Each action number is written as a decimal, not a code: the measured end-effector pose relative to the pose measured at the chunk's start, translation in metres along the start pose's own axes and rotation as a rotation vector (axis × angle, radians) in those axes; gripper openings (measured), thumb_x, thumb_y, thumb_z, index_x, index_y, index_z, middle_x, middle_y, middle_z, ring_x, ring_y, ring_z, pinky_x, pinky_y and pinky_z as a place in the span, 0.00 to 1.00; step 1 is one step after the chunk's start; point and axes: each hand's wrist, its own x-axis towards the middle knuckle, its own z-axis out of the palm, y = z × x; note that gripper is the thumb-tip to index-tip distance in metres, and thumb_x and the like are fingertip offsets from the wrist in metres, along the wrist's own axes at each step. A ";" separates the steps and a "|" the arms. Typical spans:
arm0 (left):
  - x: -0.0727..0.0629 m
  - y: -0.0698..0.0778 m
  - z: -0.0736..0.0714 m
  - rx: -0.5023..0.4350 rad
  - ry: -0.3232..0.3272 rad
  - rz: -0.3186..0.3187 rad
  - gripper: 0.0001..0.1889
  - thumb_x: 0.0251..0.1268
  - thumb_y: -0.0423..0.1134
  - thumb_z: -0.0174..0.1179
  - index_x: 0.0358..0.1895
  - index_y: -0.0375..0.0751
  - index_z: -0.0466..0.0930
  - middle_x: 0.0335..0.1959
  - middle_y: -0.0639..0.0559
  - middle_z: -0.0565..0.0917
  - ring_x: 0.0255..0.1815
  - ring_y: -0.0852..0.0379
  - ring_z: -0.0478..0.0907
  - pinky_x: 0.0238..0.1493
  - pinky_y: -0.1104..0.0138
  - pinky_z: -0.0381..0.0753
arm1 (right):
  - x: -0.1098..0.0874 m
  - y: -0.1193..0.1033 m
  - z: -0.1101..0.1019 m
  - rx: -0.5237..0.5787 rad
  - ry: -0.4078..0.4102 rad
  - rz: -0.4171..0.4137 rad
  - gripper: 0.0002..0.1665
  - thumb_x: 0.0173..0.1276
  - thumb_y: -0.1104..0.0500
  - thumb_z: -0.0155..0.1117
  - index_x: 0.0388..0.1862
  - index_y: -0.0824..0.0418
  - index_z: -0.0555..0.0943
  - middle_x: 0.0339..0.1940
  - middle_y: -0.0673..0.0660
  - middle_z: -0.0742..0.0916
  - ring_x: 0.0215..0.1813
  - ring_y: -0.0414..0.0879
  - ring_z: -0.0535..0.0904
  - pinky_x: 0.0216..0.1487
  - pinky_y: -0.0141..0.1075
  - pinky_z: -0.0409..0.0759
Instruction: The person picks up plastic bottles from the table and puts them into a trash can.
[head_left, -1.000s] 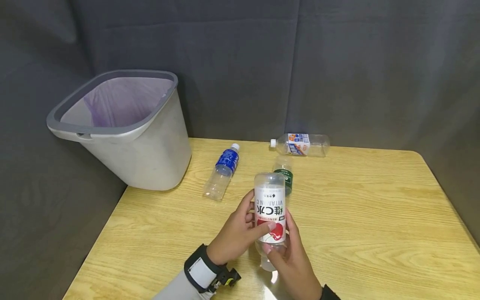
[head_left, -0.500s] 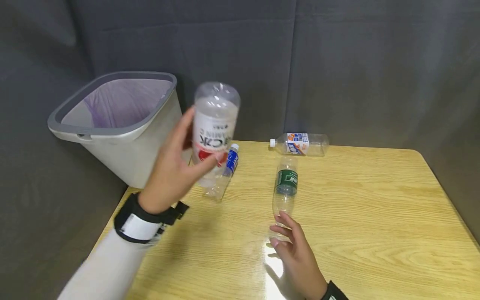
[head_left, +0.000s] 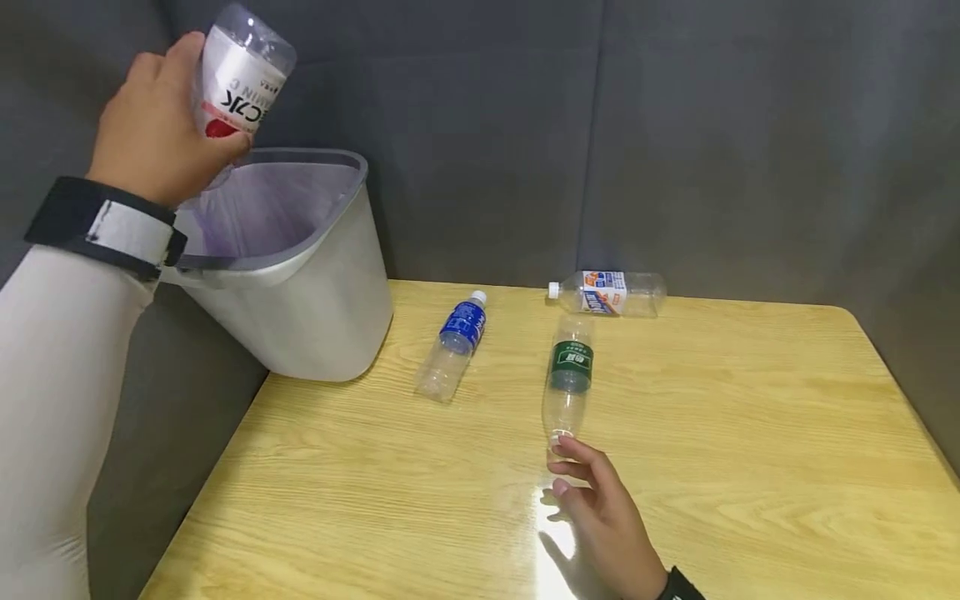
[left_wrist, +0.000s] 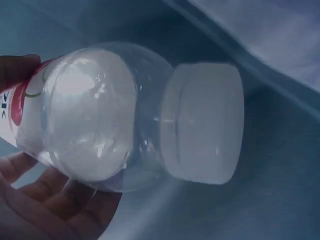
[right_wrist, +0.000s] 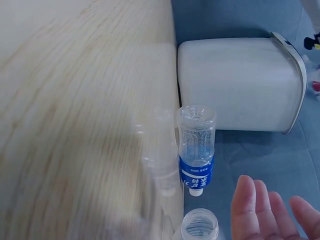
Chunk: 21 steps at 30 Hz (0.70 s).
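Observation:
My left hand (head_left: 153,125) grips a clear plastic bottle (head_left: 243,83) with a white label and red picture. It is tilted, base up, above the near part of the bin's opening. A white cap (left_wrist: 205,122) on its neck shows in the left wrist view. My right hand (head_left: 607,517) is held low over the table with loosely bent fingers, holding nothing. Its fingertips are right at the neck of a green-labelled bottle (head_left: 570,367) lying on the table. In the right wrist view, a bottle mouth (right_wrist: 200,222) shows beside the fingers (right_wrist: 245,205).
A pale grey bin (head_left: 322,292) with a purple liner stands at the table's left. A blue-labelled bottle (head_left: 453,342) lies right of it. Another bottle (head_left: 611,294) with an orange-and-blue label lies along the back edge of the wooden table (head_left: 750,433), before a dark curtain (head_left: 720,150).
My left hand has carried the white-labelled bottle from the front middle up and left to the bin. My right hand has let go of that bottle and stays near the green-labelled one.

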 end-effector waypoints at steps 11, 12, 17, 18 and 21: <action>0.024 -0.041 0.028 0.026 -0.183 -0.088 0.51 0.68 0.49 0.62 0.83 0.45 0.35 0.76 0.22 0.56 0.72 0.21 0.61 0.71 0.31 0.58 | -0.003 -0.001 -0.002 -0.065 0.019 0.088 0.24 0.79 0.59 0.56 0.71 0.54 0.69 0.71 0.57 0.73 0.63 0.42 0.76 0.58 0.31 0.80; 0.024 -0.042 0.027 0.035 -0.195 -0.094 0.52 0.68 0.51 0.61 0.83 0.46 0.33 0.78 0.22 0.52 0.74 0.21 0.58 0.71 0.30 0.57 | -0.003 -0.001 -0.002 -0.063 0.019 0.084 0.24 0.79 0.59 0.56 0.71 0.54 0.69 0.71 0.57 0.73 0.63 0.42 0.76 0.58 0.32 0.80; 0.020 -0.038 0.021 0.097 -0.239 -0.078 0.53 0.70 0.61 0.56 0.83 0.51 0.27 0.82 0.28 0.39 0.80 0.23 0.44 0.72 0.28 0.50 | -0.001 0.000 -0.001 -0.062 0.015 0.074 0.24 0.79 0.59 0.56 0.71 0.50 0.69 0.70 0.56 0.72 0.63 0.42 0.76 0.58 0.32 0.80; 0.018 -0.035 0.020 0.097 -0.240 -0.066 0.52 0.70 0.62 0.55 0.83 0.52 0.27 0.83 0.30 0.39 0.81 0.24 0.42 0.72 0.28 0.48 | -0.001 0.000 -0.001 -0.061 0.015 0.071 0.24 0.79 0.59 0.56 0.71 0.50 0.68 0.70 0.57 0.72 0.63 0.42 0.76 0.58 0.32 0.81; 0.015 -0.028 0.017 0.097 -0.223 -0.021 0.50 0.72 0.62 0.52 0.83 0.52 0.29 0.83 0.33 0.38 0.82 0.26 0.39 0.74 0.28 0.41 | 0.001 -0.001 0.000 -0.064 0.011 0.069 0.23 0.79 0.58 0.55 0.70 0.50 0.69 0.69 0.56 0.73 0.63 0.42 0.76 0.57 0.32 0.81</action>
